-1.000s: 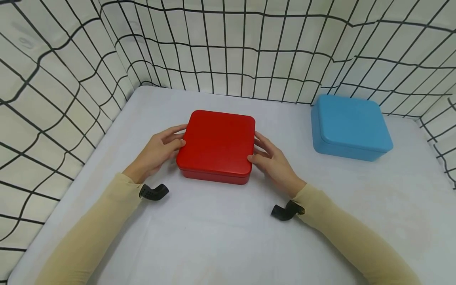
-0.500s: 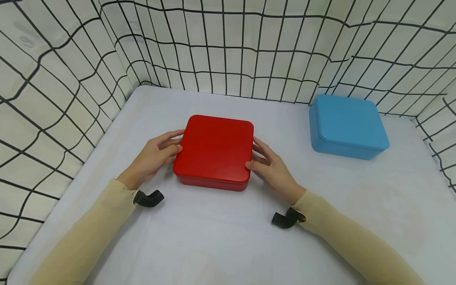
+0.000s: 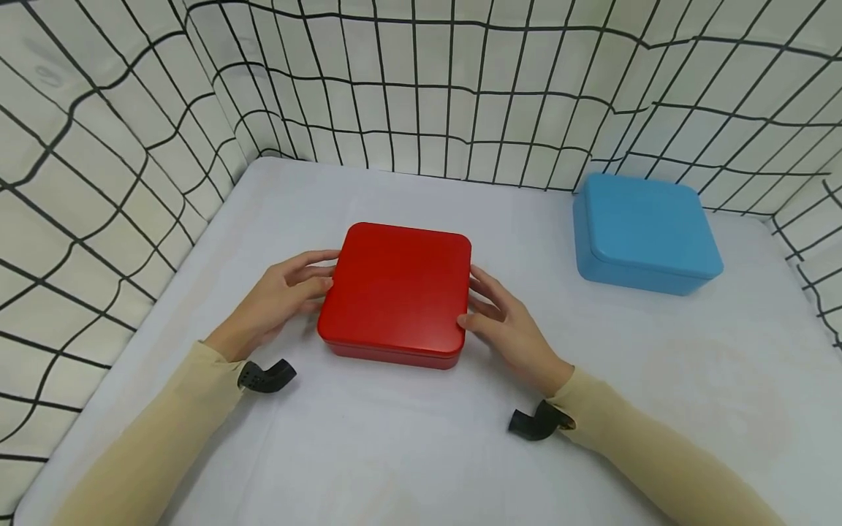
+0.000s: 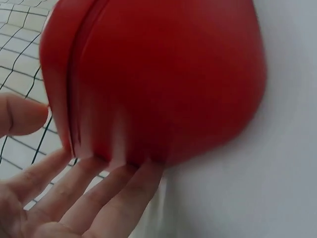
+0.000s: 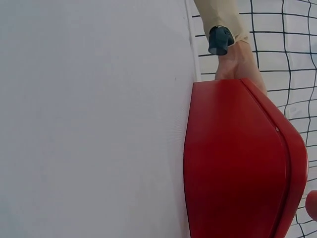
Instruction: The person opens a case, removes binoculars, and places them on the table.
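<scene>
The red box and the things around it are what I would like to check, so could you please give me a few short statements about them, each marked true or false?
1. The red box lies between the left hand and the right hand. True.
2. The red box stands wide open. False: it is closed.
3. The blue box sits near the black wire mesh. True.
4. The right hand rests on the blue box. False: it is at the red box's right side.
5. The blue box is apart from both hands. True.
</scene>
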### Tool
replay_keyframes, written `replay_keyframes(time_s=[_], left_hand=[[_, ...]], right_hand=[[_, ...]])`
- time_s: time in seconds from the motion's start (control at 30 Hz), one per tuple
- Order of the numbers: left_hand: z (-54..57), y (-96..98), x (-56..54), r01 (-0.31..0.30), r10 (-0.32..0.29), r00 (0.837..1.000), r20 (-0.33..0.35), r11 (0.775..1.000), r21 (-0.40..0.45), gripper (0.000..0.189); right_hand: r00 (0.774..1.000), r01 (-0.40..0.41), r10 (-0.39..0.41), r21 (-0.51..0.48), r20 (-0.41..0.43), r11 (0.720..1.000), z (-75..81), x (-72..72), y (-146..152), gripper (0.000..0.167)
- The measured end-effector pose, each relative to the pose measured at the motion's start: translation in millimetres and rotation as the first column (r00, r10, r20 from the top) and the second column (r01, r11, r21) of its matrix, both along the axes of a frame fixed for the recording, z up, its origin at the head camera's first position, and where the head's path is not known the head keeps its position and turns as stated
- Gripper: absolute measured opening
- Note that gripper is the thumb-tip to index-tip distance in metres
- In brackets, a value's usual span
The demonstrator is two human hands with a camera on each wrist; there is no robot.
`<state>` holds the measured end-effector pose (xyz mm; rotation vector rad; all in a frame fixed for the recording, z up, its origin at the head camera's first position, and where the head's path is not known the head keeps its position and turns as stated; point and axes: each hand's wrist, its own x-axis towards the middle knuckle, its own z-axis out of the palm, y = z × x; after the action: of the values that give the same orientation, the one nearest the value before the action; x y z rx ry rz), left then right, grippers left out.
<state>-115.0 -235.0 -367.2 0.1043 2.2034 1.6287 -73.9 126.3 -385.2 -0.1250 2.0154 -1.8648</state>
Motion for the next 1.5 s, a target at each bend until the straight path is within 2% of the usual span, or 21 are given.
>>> replay_keyframes(time_s=[0.13,0.37,0.63,0.77,1.0,1.23,1.5], left_hand=[[-0.4,-7.4,-1.6,0.028,-0.028,1.0,0.0,1.0,-0.002,0.057],[1.8,-7.5,-9.7,-0.031,0.031,0.999,0.039,0.999,0.016,0.058],[0.8,-1.4,-16.1,-0.029,0.031,0.995,0.097,0.999,-0.023,0.047],[3.7,0.0,-15.9,-0.029,0.03,0.994,0.102,1.0,-0.006,0.045],[10.0,-2.0,-14.4,-0.003,0.002,0.995,0.099,1.0,0.012,0.04],[3.2,-1.2,-17.8,-0.009,0.005,0.992,0.123,0.999,0.038,0.037],[0.9,0.7,-20.7,-0.025,0.019,0.989,0.145,0.999,0.039,0.037]], right_hand=[[1.0,0.012,-0.012,-0.003,0.009,1.0,-1.1,-0.8,3.2,0.077],[0.998,0.053,-0.052,-0.021,0.026,0.998,-0.7,-6.8,8.5,0.069],[0.995,0.088,-0.088,0.005,0.049,0.996,-1.2,-12.5,6.0,0.058],[0.993,0.1,-0.1,0.012,0.061,0.995,-2.2,-14.8,6.4,0.053],[0.995,0.075,-0.068,-0.085,0.078,0.994,-6.3,-16.7,7.5,0.041],[0.988,0.091,-0.069,-0.159,0.136,0.983,-9.8,-17.4,7.5,0.035],[0.988,0.096,-0.074,-0.166,0.134,0.981,-10.8,-19.3,9.3,0.033]])
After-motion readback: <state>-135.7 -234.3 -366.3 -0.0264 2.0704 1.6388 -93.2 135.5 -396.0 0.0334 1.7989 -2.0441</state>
